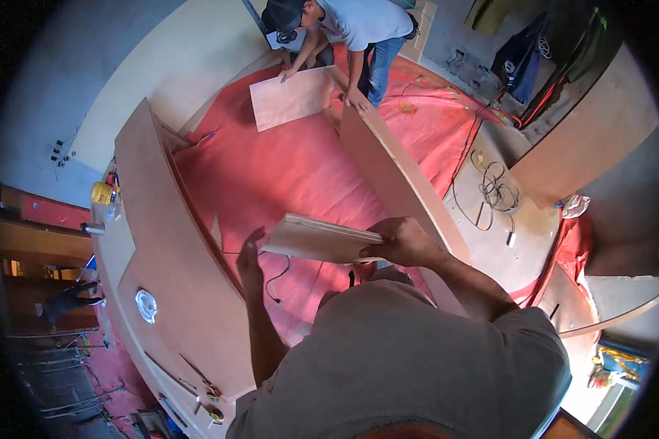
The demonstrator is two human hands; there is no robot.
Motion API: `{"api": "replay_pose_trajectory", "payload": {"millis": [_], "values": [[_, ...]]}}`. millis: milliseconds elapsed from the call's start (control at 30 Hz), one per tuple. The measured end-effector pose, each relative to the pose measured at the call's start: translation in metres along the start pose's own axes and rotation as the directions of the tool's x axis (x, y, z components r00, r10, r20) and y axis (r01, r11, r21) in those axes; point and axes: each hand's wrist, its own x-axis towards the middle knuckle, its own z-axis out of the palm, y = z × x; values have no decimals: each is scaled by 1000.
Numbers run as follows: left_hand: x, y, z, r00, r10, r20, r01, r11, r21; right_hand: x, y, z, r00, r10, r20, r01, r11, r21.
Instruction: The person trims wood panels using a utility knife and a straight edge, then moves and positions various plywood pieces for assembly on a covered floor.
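A short light-brown plywood board [318, 243], its top edge showing several layers, is held up in front of my body. My right hand [406, 243] is closed around its right end, thumb on the near face. Close beside the left end is my left hand [250, 262], fingers stretched upward and not wrapped round the board; whether it touches is hard to tell. Beyond, a long wooden panel [395, 175] stands on edge, running away from me. At its far end a person [359, 29] in a light shirt and cap bends over, touching it and a pale rectangular sheet [289, 99].
A large curved panel [176, 271] lies at left, with pliers [211, 391] and a clear plastic roll [146, 306] on it. Red sheeting [271, 168] covers the floor. A coiled cable [498, 192] lies at right. A yellow container [101, 193] stands at far left.
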Motion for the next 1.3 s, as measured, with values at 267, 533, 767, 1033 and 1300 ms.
{"api": "replay_pose_trajectory", "payload": {"millis": [267,533,767,1033,1300], "values": [[59,70,50,982,153,106,-140,982,-125,67,24,48,996,78,39,-70,982,-174],[151,10,-20,961,134,244,-70,965,-254,145,-17,90,939,326,113,-309,941,-140],[239,-48,-118,897,127,423,-141,990,2,221,-96,106,961,272,-54,-277,939,-204],[290,-93,-174,836,-8,549,45,998,-54,269,-185,86,948,223,-227,-275,933,-233],[304,-219,-231,838,1,545,-107,981,163,276,-222,64,945,263,-197,-309,914,-264]]}}
